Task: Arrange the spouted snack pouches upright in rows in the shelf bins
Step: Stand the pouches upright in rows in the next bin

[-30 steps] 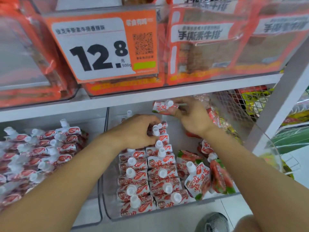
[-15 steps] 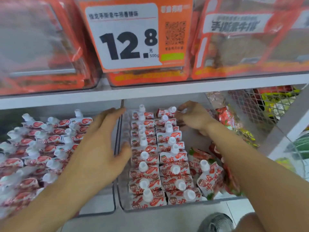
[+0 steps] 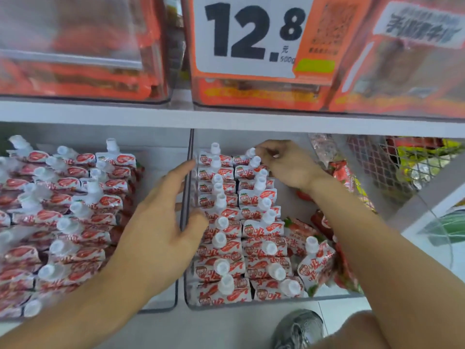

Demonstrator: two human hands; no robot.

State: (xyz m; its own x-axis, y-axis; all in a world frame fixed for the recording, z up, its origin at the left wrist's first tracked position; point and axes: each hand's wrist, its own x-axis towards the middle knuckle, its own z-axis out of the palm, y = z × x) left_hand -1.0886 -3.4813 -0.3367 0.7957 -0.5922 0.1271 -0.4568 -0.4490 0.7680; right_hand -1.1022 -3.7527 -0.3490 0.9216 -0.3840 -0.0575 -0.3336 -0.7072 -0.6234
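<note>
Red-and-white spouted pouches with white caps stand in two upright rows (image 3: 241, 222) in a clear middle bin (image 3: 251, 305). My right hand (image 3: 286, 165) reaches to the back of the right row and pinches the rearmost pouch (image 3: 242, 159) near its cap. My left hand (image 3: 161, 222) hovers open with spread fingers over the wall between the bins, its thumb against the left row. One pouch (image 3: 314, 265) leans loose at the bin's front right over others lying flat. The left bin (image 3: 161, 308) holds several rows of the same pouches (image 3: 75, 210).
The upper shelf board (image 3: 226, 117) hangs low over the bins and carries clear boxes of orange packs and a 12.8 price card (image 3: 251, 39). A wire mesh basket (image 3: 392, 167) stands at the right. A shoe (image 3: 297, 328) shows on the floor below.
My left hand let go of the rows, opened and drew back leftwards over the bin wall. My right hand set its pouch down at the back of the right row. The camera moved closer.
</note>
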